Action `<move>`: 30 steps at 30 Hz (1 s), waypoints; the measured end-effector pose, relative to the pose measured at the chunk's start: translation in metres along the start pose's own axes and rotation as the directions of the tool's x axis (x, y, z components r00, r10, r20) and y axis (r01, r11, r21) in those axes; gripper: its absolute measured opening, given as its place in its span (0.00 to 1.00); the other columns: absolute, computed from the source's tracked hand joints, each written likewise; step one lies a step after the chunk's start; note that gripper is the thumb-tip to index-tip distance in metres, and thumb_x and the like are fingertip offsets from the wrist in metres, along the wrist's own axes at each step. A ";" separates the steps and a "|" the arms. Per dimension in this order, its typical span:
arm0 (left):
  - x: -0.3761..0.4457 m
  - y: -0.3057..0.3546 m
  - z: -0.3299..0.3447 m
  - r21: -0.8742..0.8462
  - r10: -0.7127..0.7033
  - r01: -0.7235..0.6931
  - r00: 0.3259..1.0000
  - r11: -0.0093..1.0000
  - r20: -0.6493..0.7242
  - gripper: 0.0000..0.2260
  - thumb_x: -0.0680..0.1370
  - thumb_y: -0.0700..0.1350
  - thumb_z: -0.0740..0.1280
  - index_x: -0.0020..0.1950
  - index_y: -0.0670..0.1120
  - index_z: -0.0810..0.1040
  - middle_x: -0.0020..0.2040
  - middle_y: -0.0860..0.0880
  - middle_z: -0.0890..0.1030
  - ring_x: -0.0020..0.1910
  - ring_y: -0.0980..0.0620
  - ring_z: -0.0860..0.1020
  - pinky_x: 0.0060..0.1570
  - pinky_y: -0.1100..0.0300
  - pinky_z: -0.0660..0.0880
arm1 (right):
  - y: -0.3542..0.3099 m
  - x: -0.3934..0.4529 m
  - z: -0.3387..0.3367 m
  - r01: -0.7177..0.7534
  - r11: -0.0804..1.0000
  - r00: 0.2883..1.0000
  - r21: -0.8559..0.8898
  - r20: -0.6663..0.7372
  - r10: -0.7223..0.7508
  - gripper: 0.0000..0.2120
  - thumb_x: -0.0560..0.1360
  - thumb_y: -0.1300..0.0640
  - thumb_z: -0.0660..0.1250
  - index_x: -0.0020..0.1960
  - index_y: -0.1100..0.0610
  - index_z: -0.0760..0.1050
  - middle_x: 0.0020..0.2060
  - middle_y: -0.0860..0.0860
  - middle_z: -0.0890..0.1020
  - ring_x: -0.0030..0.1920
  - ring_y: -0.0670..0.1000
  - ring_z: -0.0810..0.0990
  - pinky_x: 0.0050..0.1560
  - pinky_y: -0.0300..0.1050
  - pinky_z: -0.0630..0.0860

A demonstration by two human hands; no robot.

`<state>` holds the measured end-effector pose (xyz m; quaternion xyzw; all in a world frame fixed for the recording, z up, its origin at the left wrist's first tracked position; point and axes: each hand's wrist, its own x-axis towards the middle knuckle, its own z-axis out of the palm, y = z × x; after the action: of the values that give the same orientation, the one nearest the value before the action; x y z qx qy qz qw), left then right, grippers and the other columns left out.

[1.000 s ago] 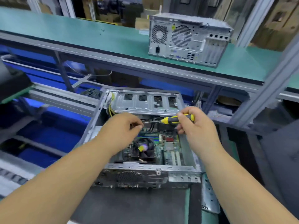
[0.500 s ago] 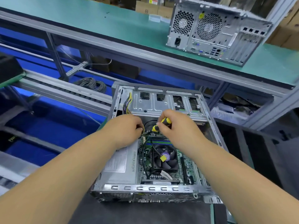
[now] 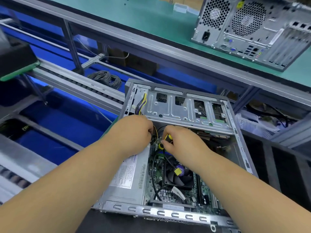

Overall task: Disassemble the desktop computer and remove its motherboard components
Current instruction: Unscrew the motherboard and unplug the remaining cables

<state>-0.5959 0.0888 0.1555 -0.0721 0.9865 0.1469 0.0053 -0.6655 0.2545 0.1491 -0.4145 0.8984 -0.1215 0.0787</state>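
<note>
- The right hand [image 3: 180, 142] has its fingers curled tight round the yellow-and-black screwdriver [image 3: 165, 140]. The handle now stands nearly upright, tip down into the board, just beyond the CPU fan [image 3: 179, 176].
- A second ago that screwdriver lay level, shaft pointing at the other hand, above the open case. Since then it has swung down and come in close.
- The left hand [image 3: 134, 132] is bunched, knuckles up, at the wire bundle [image 3: 154, 134] just left of the screwdriver. Its fingertips are hidden, so I cannot tell whether it pinches a wire or a plug, or only holds them aside.
- The two hands, apart a second ago, now sit almost touching, beyond the fan and under the edge of the drive cage [image 3: 185, 108].
- My reading: the tool has gone from carried to at work, likely on a screw or a connector catch at the far end of the motherboard [image 3: 157, 182].
- The motherboard sits in the desktop case [image 3: 168, 214], fan mounted and cables attached, so removal is at an early stage.
- The view has dipped and closed in: the power supply [image 3: 127, 179] left of the fan now shows plainly.
</note>
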 end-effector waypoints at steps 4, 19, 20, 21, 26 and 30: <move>-0.001 0.000 0.001 0.005 -0.023 0.022 1.000 1.000 0.016 0.11 0.75 0.43 0.58 0.50 0.50 0.79 0.48 0.50 0.79 0.46 0.48 0.76 0.41 0.56 0.75 | -0.001 0.001 0.001 0.046 0.998 0.999 -0.037 -0.017 -0.047 0.10 0.78 0.47 0.63 0.53 0.53 0.72 0.44 0.50 0.77 0.45 0.53 0.74 0.40 0.47 0.68; -0.002 0.003 -0.003 0.020 -0.019 0.019 0.999 1.000 0.037 0.08 0.75 0.41 0.59 0.46 0.47 0.78 0.45 0.49 0.77 0.44 0.48 0.76 0.40 0.55 0.75 | -0.011 0.011 -0.002 0.126 0.976 0.992 -0.180 0.052 -0.118 0.12 0.78 0.45 0.59 0.47 0.53 0.62 0.37 0.48 0.70 0.41 0.55 0.73 0.35 0.48 0.65; -0.002 0.003 -0.003 0.027 -0.016 0.015 0.999 1.000 0.039 0.08 0.76 0.41 0.59 0.47 0.47 0.78 0.45 0.49 0.77 0.44 0.48 0.76 0.39 0.56 0.73 | -0.011 0.012 -0.001 0.109 0.971 0.994 -0.213 0.026 -0.106 0.14 0.78 0.41 0.58 0.47 0.52 0.61 0.35 0.47 0.69 0.39 0.56 0.73 0.34 0.48 0.64; -0.001 0.004 -0.003 0.034 -0.014 0.012 0.999 0.999 0.039 0.08 0.76 0.41 0.59 0.48 0.47 0.78 0.46 0.49 0.77 0.45 0.48 0.76 0.39 0.56 0.73 | -0.010 0.014 0.001 0.092 0.971 0.996 -0.219 0.011 -0.092 0.15 0.78 0.40 0.57 0.48 0.52 0.61 0.34 0.48 0.69 0.38 0.56 0.72 0.34 0.48 0.64; -0.002 0.004 -0.003 0.037 -0.008 0.007 0.999 0.999 0.038 0.12 0.77 0.41 0.58 0.52 0.48 0.79 0.48 0.49 0.78 0.47 0.48 0.77 0.44 0.54 0.76 | -0.008 0.015 0.006 0.061 0.998 0.998 -0.014 -0.009 -0.061 0.11 0.79 0.50 0.63 0.51 0.54 0.61 0.33 0.49 0.71 0.33 0.55 0.71 0.30 0.48 0.61; -0.002 0.002 -0.001 0.032 -0.006 0.006 1.000 0.999 0.016 0.11 0.76 0.41 0.58 0.50 0.48 0.79 0.47 0.49 0.78 0.46 0.48 0.76 0.41 0.56 0.74 | -0.006 0.005 0.003 0.107 0.993 0.994 0.059 -0.042 -0.105 0.09 0.76 0.56 0.65 0.54 0.52 0.67 0.46 0.49 0.75 0.43 0.53 0.72 0.38 0.48 0.68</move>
<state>-0.5942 0.0909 0.1574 -0.0737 0.9885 0.1315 0.0149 -0.6637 0.2460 0.1481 -0.4566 0.8724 -0.1610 0.0672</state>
